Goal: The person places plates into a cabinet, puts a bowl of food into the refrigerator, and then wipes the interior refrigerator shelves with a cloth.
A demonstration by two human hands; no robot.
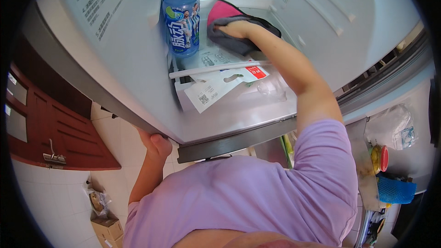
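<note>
My right hand [236, 29] reaches into an open refrigerator compartment and grips a grey and pink cloth [225, 39] with a black edge. Some fingers are hidden in its folds. The cloth lies on the glass shelf [203, 58], towards the back right. Left of it stands a blue plastic drink bottle [182, 20] with a blue cap. Below and outside the compartment, my left hand [156, 144] is against the outer left edge [113, 105] of the refrigerator. Its fingers are partly hidden, so its grip is unclear.
Under the shelf, a drawer [237, 100] holds a white plastic bag [210, 91] bearing print. A brown door [65, 120] stands at left, with cardboard boxes [107, 229] on the floor. A red-lidded jar [379, 158] and blue netting [396, 190] are at right.
</note>
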